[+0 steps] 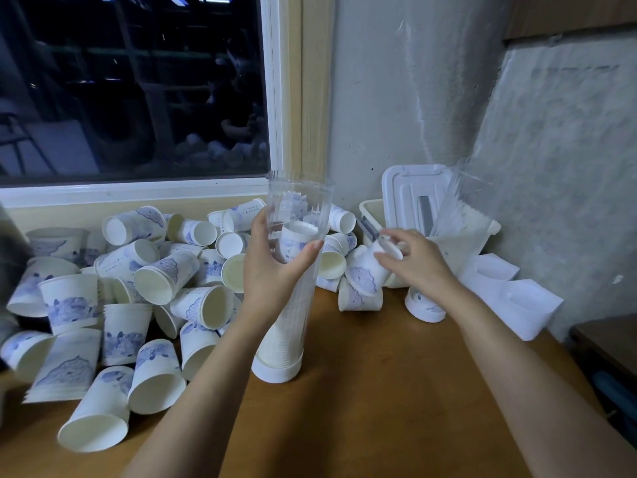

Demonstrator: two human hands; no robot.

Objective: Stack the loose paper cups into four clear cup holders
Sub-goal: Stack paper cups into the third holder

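A tall clear cup holder [297, 201] with a white base stands on the wooden table [379, 391], slightly tilted, with stacked white cups filling most of it. My left hand [275, 260] grips the holder around its upper part. My right hand [413, 260] holds a white paper cup with blue print [370, 270], tilted, just right of the holder. A large heap of loose paper cups [120, 298] lies to the left and behind. Another clear holder [462, 205] leans in a bin at the right.
A pale plastic bin [370, 208] with a white lid [410, 191] sits in the back right corner. White folded paper pieces [517, 305] lie right of it. A window is behind the heap. Two upturned cups [425, 305] stand near my right wrist.
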